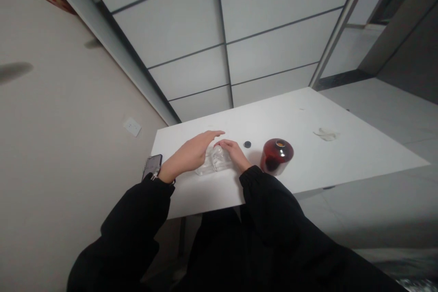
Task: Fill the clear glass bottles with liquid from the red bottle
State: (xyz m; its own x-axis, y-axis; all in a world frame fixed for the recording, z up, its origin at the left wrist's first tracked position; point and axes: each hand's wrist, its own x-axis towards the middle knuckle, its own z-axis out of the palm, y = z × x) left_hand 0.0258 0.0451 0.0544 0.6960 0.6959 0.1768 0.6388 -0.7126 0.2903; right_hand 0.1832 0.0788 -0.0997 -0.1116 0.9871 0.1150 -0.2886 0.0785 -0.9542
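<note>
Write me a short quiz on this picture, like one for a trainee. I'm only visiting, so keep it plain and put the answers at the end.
1. True or false: the dark red bottle stands to the right of the small black disc in the picture.

2. Which thing is between the left hand and the right hand?
A) the bottle
B) the clear, see-through item
C) the disc

3. In a few words: what can be seen right beside the left wrist?

Key:
1. True.
2. B.
3. A dark, phone-like item.
</note>
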